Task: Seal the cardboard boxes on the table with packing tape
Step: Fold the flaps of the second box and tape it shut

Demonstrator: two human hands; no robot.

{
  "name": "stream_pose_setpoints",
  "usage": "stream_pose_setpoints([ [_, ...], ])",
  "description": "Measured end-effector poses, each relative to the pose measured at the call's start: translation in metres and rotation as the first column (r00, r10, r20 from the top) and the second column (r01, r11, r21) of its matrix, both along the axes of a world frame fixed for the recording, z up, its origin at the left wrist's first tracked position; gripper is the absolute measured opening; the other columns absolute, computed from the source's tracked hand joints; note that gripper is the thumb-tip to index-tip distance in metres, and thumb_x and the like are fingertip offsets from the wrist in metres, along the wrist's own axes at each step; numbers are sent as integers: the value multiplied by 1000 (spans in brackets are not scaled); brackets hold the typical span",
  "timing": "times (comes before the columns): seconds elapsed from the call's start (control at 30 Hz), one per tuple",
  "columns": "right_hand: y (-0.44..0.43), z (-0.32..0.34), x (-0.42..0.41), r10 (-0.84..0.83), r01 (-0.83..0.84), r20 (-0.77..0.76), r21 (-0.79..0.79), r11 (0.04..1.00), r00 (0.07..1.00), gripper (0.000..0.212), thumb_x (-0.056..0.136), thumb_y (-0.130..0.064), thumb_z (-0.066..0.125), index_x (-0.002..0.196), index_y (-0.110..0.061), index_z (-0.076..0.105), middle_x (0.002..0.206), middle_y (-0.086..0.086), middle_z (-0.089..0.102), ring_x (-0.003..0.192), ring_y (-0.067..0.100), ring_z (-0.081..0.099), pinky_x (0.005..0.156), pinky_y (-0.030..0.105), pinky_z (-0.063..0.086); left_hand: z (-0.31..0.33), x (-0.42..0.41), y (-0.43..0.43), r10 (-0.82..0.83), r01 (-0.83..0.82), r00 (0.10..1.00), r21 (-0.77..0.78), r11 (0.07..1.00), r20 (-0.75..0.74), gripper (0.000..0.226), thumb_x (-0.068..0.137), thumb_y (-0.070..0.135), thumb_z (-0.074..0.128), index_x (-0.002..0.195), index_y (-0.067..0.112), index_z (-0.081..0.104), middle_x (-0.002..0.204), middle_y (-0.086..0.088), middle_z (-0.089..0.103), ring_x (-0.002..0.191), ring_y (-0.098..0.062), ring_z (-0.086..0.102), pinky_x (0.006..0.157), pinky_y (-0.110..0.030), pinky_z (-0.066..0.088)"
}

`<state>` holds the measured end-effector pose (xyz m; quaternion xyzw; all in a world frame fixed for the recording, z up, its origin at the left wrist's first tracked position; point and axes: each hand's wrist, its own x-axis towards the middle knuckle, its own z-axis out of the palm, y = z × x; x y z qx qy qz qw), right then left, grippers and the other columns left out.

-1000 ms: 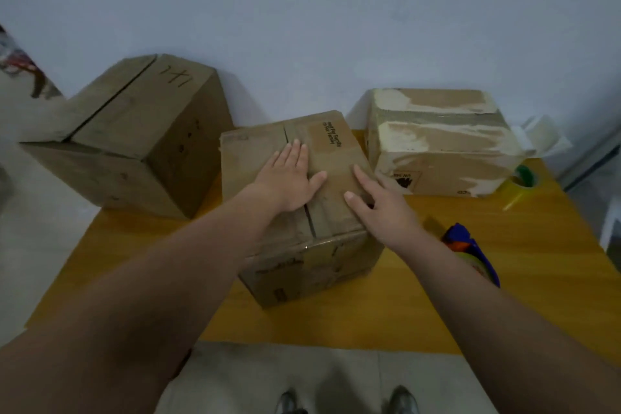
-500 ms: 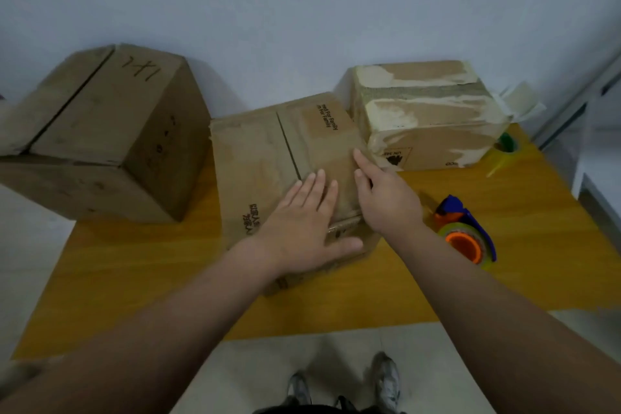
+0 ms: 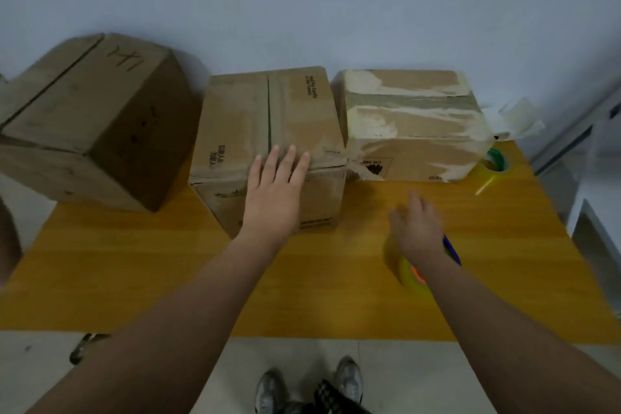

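Left hand: the left hand (image 3: 274,198) lies flat, palm down, over the near top edge of the middle box (image 3: 268,131); its fingers (image 3: 289,161) are straight and slightly spread, released rather than gripping, with the fingertips on the top flap beside the centre seam.
Left arm: the forearm stretches from the lower left of the view up to the box, nearly straight.
Right hand: the right hand (image 3: 416,228) is blurred and hovers low over the tape dispenser (image 3: 411,270), back of the hand upward; I cannot tell whether its fingers are curled around the dispenser or loose above it.
Right arm: it reaches forward from the lower right corner across the table (image 3: 134,272).
Middle box: it stands on the table between the large box (image 3: 90,121) on the left and the taped box (image 3: 410,124) on the right, touching or nearly touching the latter at its near corner; its flaps are closed.
Tape dispenser: a blue frame with a yellowish roll and orange core, resting on the table right of the middle box, partly hidden by the wrist.
Spare tape roll: a green-cored tape roll (image 3: 495,161) lies at the far right, just beside the taped box.
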<state>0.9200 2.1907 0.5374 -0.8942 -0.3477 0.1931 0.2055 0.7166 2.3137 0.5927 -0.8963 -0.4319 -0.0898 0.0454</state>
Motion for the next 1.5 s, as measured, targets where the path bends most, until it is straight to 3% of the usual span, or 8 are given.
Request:
stream_pose_setpoints([
  [0.1, -28, -24, 23, -200, 166, -36, -423, 891, 979, 73, 94, -26, 49, 150, -17, 4, 150, 21, 16, 138, 39, 17, 110, 55, 22, -10, 4, -20, 80, -79, 997, 36, 996, 1, 66, 95, 14, 43, 150, 18, 6, 157, -11, 14, 144, -30, 2, 110, -44, -23],
  [0.37, -30, -48, 19, 80, -82, -25, -518, 851, 996, 41, 93, -18, 57, 129, -7, 40, 124, 15, 46, 103, 29, 54, 79, 36, 50, -4, 5, -23, 95, -95, 995, -3, 995, 12, 69, 91, 27, 53, 150, 17, 18, 155, -10, 23, 144, -27, 13, 115, -44, -3],
  [0.53, -35, -44, -16, 185, -217, -128, -322, 922, 974, 35, 90, -12, 60, 117, -8, 38, 76, 4, 50, 57, 17, 50, 47, 31, 38, 5, -6, -14, 40, -32, 995, -81, 996, 91, 60, 95, 27, 44, 150, 23, 18, 157, -2, 18, 145, -18, 8, 116, -39, -6],
  [0.73, -17, -4, -53, 311, -295, -109, 143, 945, 944, 53, 79, -5, 66, 121, -23, 39, 98, -5, 55, 71, 17, 56, 47, 29, 38, 11, -45, -4, -70, 70, 998, -102, 992, 7, 58, 99, 35, 36, 151, 27, 9, 158, 5, 9, 145, -11, 1, 118, -39, -4],
  [0.83, -1, 22, -78, 347, -322, -16, 339, 884, 938, 65, 78, -6, 67, 135, -24, 42, 119, -9, 49, 104, 12, 51, 69, 22, 40, 29, -56, 1, -40, 159, 951, -374, 914, 307, 50, 100, 37, 36, 147, 21, 30, 154, 1, 26, 144, -14, 13, 117, -33, 8],
  [0.93, 12, 44, -103, 340, -330, 67, 474, 816, 938, 57, 79, -8, 65, 131, -23, 48, 123, -5, 51, 109, 16, 51, 78, 27, 43, 48, -74, -6, 186, 199, 725, -461, 865, 663, 37, 98, 44, 36, 113, 21, 62, 112, 2, 63, 109, -13, 55, 91, -31, 42],
  [1.17, 35, 69, -157, 195, -240, 139, 566, 788, 971, 58, 77, -5, 67, 131, -22, 50, 123, -4, 54, 111, 17, 52, 80, 33, 47, 84, -103, -6, 537, 226, 662, -822, 523, 524, 86, 62, 88, 23, 76, 15, 68, 66, 1, 69, 61, -11, 65, 58, -26, 46],
  [1.5, 54, 73, -198, 82, -185, 204, 559, 808, 976, 58, 80, -8, 66, 132, -25, 49, 128, -8, 51, 117, 14, 49, 80, 34, 46, 102, -139, 25, 413, 298, 766, -841, 452, 493, 30, 94, 39, 54, 85, 13, 67, 68, 4, 62, 60, -10, 55, 57, -23, 42],
])
